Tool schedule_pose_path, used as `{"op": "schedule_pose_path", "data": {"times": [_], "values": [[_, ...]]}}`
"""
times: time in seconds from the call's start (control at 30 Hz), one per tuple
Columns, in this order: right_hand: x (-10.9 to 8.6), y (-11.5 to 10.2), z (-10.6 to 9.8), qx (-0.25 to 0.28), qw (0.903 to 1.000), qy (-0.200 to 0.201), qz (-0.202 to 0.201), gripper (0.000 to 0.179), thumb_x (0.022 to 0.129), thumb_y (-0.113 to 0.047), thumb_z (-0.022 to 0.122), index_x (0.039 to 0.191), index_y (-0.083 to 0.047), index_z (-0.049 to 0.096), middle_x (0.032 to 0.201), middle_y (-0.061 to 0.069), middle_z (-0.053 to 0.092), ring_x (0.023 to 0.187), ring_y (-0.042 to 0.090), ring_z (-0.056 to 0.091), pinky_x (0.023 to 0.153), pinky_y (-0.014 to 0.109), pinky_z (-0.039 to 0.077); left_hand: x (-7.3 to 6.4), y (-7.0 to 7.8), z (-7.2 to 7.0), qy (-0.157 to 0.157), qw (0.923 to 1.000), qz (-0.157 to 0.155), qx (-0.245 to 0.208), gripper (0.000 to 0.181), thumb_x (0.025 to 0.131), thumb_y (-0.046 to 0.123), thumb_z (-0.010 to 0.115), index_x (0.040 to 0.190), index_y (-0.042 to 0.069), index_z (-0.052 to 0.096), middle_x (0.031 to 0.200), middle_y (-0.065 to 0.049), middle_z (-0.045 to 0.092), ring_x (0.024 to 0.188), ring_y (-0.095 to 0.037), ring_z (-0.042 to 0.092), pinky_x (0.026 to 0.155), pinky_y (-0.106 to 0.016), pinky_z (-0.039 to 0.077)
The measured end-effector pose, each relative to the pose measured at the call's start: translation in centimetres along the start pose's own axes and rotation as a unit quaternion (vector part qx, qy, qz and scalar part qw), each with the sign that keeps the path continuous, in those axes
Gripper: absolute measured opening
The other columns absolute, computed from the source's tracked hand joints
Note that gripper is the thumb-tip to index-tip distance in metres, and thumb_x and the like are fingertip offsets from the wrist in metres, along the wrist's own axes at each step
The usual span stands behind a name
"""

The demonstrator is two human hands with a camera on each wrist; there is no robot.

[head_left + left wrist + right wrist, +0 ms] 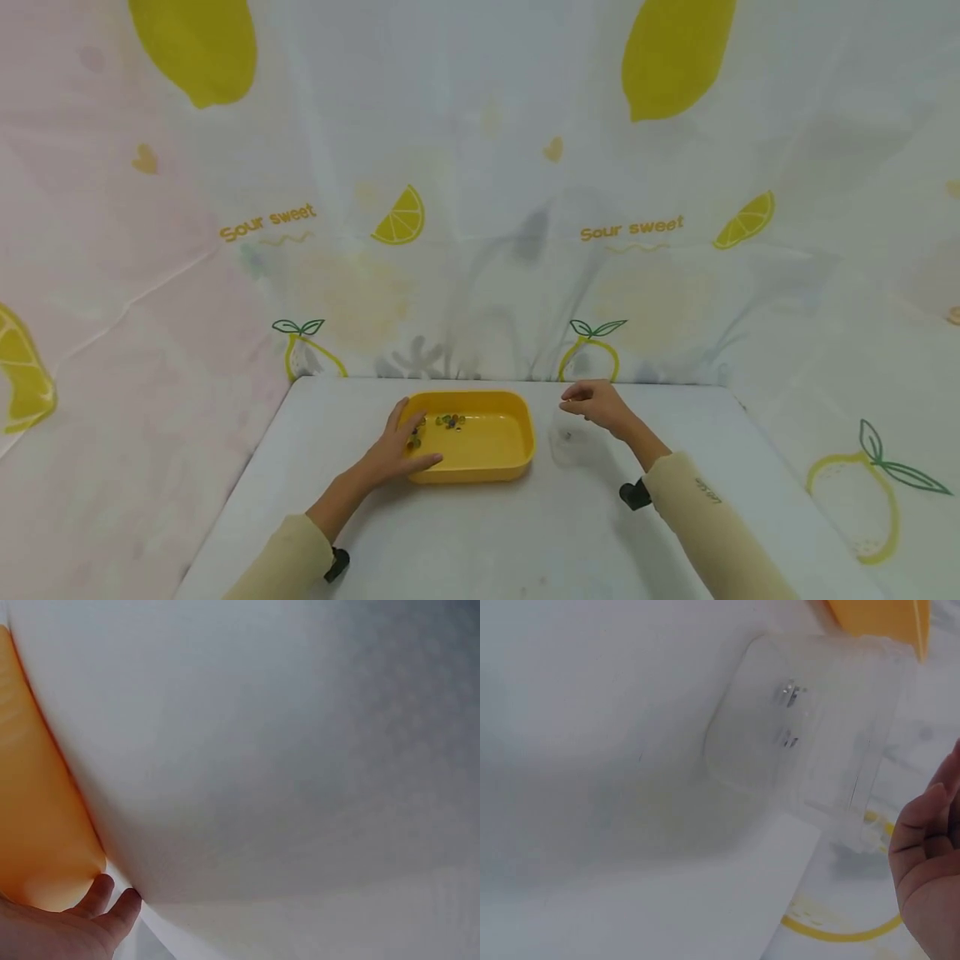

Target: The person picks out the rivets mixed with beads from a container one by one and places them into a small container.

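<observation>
My left hand [388, 454] lies over the left end of a yellow plastic tray [480, 475], thumb across the front rim and fingers spread along the side. Two of its fingers [120, 911] touch the tray's outer wall in the left wrist view. Several small glass marbles [452, 422] lie inside, at the back and by the left hand. To the right stands a clear plastic container [810, 727] with marbles [787, 693] low inside it. Right above its mouth my right hand [600, 407] pinches a small marble between thumb and fingertips, mostly hidden by them.
Everything stands on a white table [480, 542], near its back edge. Behind it hangs a pale cloth [480, 275] printed with lemons. Dark straps with small devices sit at both wrists, below beige sleeves [712, 525].
</observation>
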State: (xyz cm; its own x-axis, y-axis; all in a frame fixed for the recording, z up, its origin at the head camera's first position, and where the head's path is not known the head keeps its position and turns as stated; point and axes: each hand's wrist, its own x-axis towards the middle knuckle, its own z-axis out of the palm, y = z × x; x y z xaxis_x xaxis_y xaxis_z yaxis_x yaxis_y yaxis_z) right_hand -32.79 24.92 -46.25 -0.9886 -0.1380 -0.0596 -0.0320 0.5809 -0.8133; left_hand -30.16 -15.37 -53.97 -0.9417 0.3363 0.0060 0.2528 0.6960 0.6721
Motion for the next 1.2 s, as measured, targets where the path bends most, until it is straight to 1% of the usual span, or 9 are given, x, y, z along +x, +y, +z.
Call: {"op": "schedule_pose_path", "data": {"times": [0.07, 0.17, 0.27, 0.43, 0.67, 0.77, 0.97, 1.07, 1.2], "values": [[-0.1, 0.2, -0.3, -0.009, 0.9999, -0.001, -0.008, 0.023, 0.089, -0.019, 0.072, 0.105, -0.002, 0.071, 0.089, 0.003, 0.071, 0.089, 0.039, 0.061, 0.067, 0.031, 0.049, 0.0, -0.1, 0.1, 0.003, 1.0000, 0.000, 0.000, 0.095, 0.080, 0.062, 0.071, 0.155, 0.016, 0.034, 0.166, -0.013, -0.005, 0.142, -0.048, 0.032, 0.108, -0.066, 0.034], [-0.3, 0.4, -0.7, -0.022, 0.9997, 0.000, -0.012, 0.027, 0.090, -0.018, 0.071, 0.107, 0.002, 0.070, 0.089, 0.003, 0.072, 0.081, 0.026, 0.061, 0.065, 0.031, 0.049, 0.0, -0.2, 0.2, 0.004, 1.0000, -0.002, -0.003, 0.095, 0.080, 0.062, 0.071, 0.155, 0.016, 0.034, 0.166, -0.013, -0.005, 0.142, -0.049, 0.032, 0.107, -0.066, 0.034], [-0.6, 0.7, -1.1, -0.025, 0.9996, 0.008, -0.005, 0.029, 0.089, -0.019, 0.073, 0.108, 0.002, 0.069, 0.091, 0.005, 0.073, 0.078, 0.016, 0.059, 0.066, 0.031, 0.049, 0.1, -0.2, 0.3, 0.004, 1.0000, -0.005, -0.005, 0.095, 0.080, 0.062, 0.071, 0.155, 0.017, 0.033, 0.166, -0.012, -0.005, 0.142, -0.048, 0.032, 0.108, -0.066, 0.034], [-0.9, 1.0, -1.9, -0.024, 0.9996, 0.016, -0.004, 0.032, 0.089, -0.020, 0.074, 0.109, 0.003, 0.069, 0.094, 0.008, 0.072, 0.080, 0.016, 0.059, 0.066, 0.031, 0.047, 0.2, -0.2, 0.2, 0.010, 0.9999, -0.001, 0.005, 0.094, 0.081, 0.062, 0.070, 0.155, 0.017, 0.033, 0.166, -0.013, -0.005, 0.141, -0.048, 0.033, 0.107, -0.066, 0.035], [-1.5, 1.6, -2.0, -0.026, 0.9994, 0.022, -0.001, 0.022, 0.089, -0.018, 0.073, 0.102, -0.001, 0.071, 0.084, 0.003, 0.068, 0.076, 0.017, 0.057, 0.062, 0.029, 0.046, 0.0, 0.0, 0.1, 0.011, 0.9999, -0.002, 0.004, 0.094, 0.082, 0.060, 0.070, 0.155, 0.016, 0.032, 0.166, -0.015, -0.005, 0.142, -0.048, 0.032, 0.108, -0.065, 0.035], [-1.7, 1.9, -2.0, -0.027, 0.9995, 0.019, -0.001, 0.021, 0.091, -0.017, 0.071, 0.103, -0.001, 0.071, 0.082, 0.002, 0.068, 0.076, 0.019, 0.057, 0.061, 0.028, 0.046, -0.1, -0.1, 0.1, 0.011, 0.9999, 0.001, 0.000, 0.095, 0.082, 0.059, 0.071, 0.155, 0.014, 0.031, 0.166, -0.015, -0.005, 0.143, -0.048, 0.030, 0.109, -0.064, 0.034], [-1.9, 2.4, -1.8, -0.012, 0.9995, 0.021, 0.022, 0.022, 0.090, -0.021, 0.073, 0.102, -0.002, 0.072, 0.080, 0.001, 0.067, 0.079, 0.023, 0.059, 0.063, 0.030, 0.046, -0.1, -0.2, 0.2, 0.017, 0.9998, 0.014, 0.001, 0.093, 0.083, 0.058, 0.071, 0.155, 0.013, 0.032, 0.166, -0.016, -0.005, 0.142, -0.048, 0.031, 0.108, -0.065, 0.035], [-1.9, 2.7, -1.7, -0.008, 0.9994, 0.019, 0.029, 0.022, 0.090, -0.021, 0.073, 0.102, -0.002, 0.072, 0.082, 0.004, 0.068, 0.080, 0.025, 0.060, 0.063, 0.030, 0.046, 0.0, -0.3, 0.3, 0.017, 0.9997, 0.016, 0.003, 0.093, 0.083, 0.059, 0.070, 0.155, 0.014, 0.033, 0.166, -0.015, -0.004, 0.142, -0.048, 0.032, 0.107, -0.065, 0.036], [-2.0, 2.8, -1.6, -0.010, 0.9993, 0.021, 0.031, 0.020, 0.090, -0.019, 0.072, 0.102, -0.002, 0.072, 0.087, 0.012, 0.072, 0.077, 0.021, 0.061, 0.063, 0.030, 0.046, 0.0, -0.2, 0.3, 0.014, 0.9998, 0.014, 0.000, 0.093, 0.082, 0.059, 0.071, 0.155, 0.015, 0.033, 0.166, -0.014, -0.005, 0.142, -0.048, 0.032, 0.107, -0.065, 0.035]]}}
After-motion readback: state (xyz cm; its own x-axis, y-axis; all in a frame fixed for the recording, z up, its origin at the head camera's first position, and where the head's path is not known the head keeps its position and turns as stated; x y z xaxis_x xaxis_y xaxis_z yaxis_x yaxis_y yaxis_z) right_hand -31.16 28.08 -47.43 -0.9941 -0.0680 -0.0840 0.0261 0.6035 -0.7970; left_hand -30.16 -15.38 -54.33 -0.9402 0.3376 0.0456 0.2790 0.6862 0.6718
